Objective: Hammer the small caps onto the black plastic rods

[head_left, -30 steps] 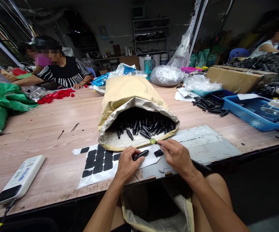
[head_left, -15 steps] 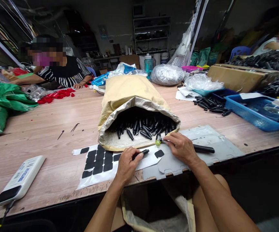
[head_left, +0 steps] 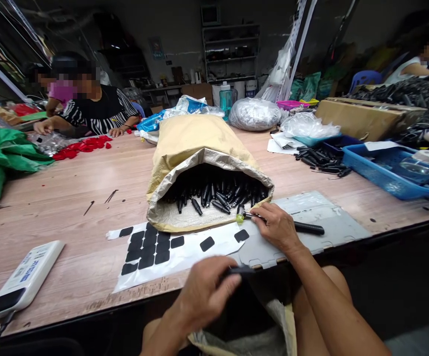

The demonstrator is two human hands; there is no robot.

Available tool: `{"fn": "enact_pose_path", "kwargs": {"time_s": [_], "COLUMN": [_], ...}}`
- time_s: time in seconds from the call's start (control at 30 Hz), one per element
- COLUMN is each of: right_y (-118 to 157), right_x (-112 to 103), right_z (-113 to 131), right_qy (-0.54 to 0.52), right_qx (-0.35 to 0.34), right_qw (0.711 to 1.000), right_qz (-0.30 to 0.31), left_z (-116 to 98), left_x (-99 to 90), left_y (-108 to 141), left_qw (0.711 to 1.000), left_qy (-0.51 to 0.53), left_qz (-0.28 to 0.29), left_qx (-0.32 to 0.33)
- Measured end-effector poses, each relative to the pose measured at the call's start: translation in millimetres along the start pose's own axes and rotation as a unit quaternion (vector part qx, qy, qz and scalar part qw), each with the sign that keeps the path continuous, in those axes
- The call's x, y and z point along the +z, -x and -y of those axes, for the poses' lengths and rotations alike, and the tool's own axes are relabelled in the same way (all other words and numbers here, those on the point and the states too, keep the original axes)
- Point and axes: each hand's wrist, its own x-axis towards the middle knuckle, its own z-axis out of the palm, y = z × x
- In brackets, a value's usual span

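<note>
My left hand (head_left: 210, 287) is closed around a slim black part (head_left: 243, 270), blurred by motion, over the mouth of a lower sack (head_left: 290, 321) below the table edge. My right hand (head_left: 275, 225) rests on the grey board (head_left: 333, 217), its fingers round the shaft of a small mallet (head_left: 309, 228) with a clear and yellow-green head and a black handle. Just beyond my hands, a tan sack (head_left: 203, 133) lies with its mouth towards me, full of black pen-like parts (head_left: 219, 200). A white sheet (head_left: 188, 254) with black rounded-square stickers (head_left: 147, 247) lies in front of it.
A white box-shaped device (head_left: 23, 279) with a cable lies at left, near a green sack (head_left: 6, 163). At right are a blue tray (head_left: 392, 178), loose black parts (head_left: 314, 158) and a cardboard box (head_left: 362, 118). A co-worker (head_left: 99, 109) sits across the table by red pieces (head_left: 82, 147).
My left hand has moved from the sticker sheet down towards me with the black part, over the lower sack. A black sticker it covered now shows. My right hand stays on the mallet.
</note>
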Motion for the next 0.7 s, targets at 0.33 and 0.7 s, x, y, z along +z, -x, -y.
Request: {"fn": "enact_pose_path", "kwargs": {"time_s": [0.33,0.7], "right_y": [-0.2,0.1], "right_x": [1.0,-0.4], "right_z": [-0.5,1.5], "right_qy": [-0.015,-0.012], "right_qx": [0.014,0.015], "right_qw": [1.0,1.0], "right_qz": [0.003,0.001], "left_z": [57.1,-21.2], "left_x": [125.5,26.1], "left_y": [27.6,-7.2], "left_qw": [0.95,0.979], "left_qy": [-0.044,0.086], "left_qz": [0.218,0.174], "left_qx": [-0.221,-0.063]}}
